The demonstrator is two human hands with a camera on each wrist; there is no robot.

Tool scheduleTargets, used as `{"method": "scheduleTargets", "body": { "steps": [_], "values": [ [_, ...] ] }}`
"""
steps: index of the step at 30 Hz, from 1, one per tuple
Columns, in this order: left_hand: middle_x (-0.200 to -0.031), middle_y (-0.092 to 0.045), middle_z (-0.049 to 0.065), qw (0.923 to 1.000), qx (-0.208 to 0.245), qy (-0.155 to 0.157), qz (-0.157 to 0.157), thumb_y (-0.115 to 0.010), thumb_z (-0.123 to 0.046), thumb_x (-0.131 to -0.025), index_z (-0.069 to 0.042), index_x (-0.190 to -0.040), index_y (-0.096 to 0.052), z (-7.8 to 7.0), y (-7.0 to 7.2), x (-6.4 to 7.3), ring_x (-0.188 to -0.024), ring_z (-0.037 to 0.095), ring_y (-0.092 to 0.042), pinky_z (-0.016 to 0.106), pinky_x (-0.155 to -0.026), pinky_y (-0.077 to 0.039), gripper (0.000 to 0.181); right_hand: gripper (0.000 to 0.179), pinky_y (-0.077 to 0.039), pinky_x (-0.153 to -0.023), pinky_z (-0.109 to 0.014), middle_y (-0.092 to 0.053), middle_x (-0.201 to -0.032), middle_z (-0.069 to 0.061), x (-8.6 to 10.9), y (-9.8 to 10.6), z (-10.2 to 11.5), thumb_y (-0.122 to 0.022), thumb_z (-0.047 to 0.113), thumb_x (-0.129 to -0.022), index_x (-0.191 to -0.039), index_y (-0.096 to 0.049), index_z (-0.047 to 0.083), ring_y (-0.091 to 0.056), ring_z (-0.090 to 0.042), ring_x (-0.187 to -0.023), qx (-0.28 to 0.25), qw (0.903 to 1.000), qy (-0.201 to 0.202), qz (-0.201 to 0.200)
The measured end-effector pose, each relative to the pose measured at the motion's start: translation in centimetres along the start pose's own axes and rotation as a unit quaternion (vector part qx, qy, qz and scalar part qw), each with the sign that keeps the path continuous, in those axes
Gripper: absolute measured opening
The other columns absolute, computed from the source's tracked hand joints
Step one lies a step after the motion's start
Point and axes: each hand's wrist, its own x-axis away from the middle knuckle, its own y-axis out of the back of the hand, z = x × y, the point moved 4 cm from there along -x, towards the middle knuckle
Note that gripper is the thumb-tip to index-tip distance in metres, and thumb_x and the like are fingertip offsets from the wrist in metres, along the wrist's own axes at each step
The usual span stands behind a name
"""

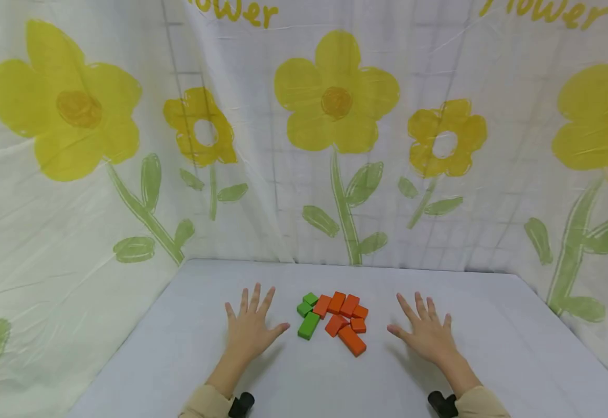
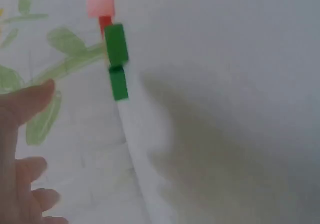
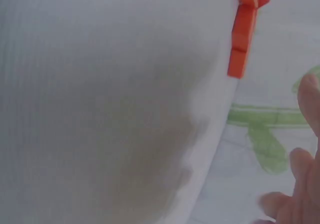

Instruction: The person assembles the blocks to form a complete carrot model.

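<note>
My left hand (image 1: 251, 332) is held over the left side of the white table with its fingers spread, holding nothing. On the right, my other hand (image 1: 430, 338) is spread in the same way, also without anything in it. Between them lies a group of small blocks: a longer green block (image 1: 309, 325), two smaller green ones, and several orange blocks (image 1: 352, 341) in a curved cluster. The left wrist view has green blocks (image 2: 117, 44) beyond the thumb (image 2: 32, 101). In the right wrist view, orange blocks (image 3: 243, 27) appear near the top, apart from the fingers.
The white table (image 1: 304, 389) reaches back to a hanging cloth (image 1: 262, 191) printed with yellow flowers. Black wrist cameras (image 1: 241, 404) sit at both beige sleeves (image 1: 481, 403). Each hand casts a soft shadow on the tabletop.
</note>
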Motion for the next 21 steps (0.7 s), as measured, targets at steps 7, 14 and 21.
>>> {"method": "scheduleTargets", "body": {
  "steps": [7,14,21],
  "values": [
    [-0.112,-0.066,0.019,0.9734,0.213,0.029,0.080,-0.081,-0.019,-0.076,0.004,-0.117,-0.065,-4.8,-1.2,-0.9,-0.102,0.037,-0.061,0.050,-0.083,-0.049,0.049,0.047,-0.046,-0.089,-0.055,-0.063,-0.119,-0.026,-0.5,-0.1,1.2,-0.069,0.030,-0.090,-0.123,-0.062,-0.003,-0.058,-0.042,-0.111,-0.083,0.9965,0.009,0.008],
    [-0.094,-0.067,0.011,0.9452,0.305,0.037,0.112,-0.087,-0.014,-0.070,0.004,-0.102,-0.068,-9.4,-3.1,-1.9,-0.083,0.026,-0.060,0.038,-0.069,-0.050,0.041,0.028,-0.054,-0.072,-0.040,-0.071,-0.095,-0.016,-0.8,0.1,1.9,-0.074,0.008,-0.083,-0.106,-0.068,-0.006,-0.068,-0.028,-0.086,-0.190,0.9812,0.003,-0.037],
    [-0.072,-0.054,0.002,0.9605,0.249,0.064,0.107,-0.094,-0.024,-0.058,-0.001,-0.079,-0.061,-13.2,-5.2,-2.3,-0.066,0.017,-0.048,0.028,-0.058,-0.043,0.045,0.024,-0.053,-0.070,-0.040,-0.071,-0.090,-0.015,-1.1,-0.2,1.9,-0.076,0.008,-0.082,-0.101,-0.069,-0.006,-0.067,-0.027,-0.082,-0.189,0.9809,0.003,-0.047]
  ]
}}
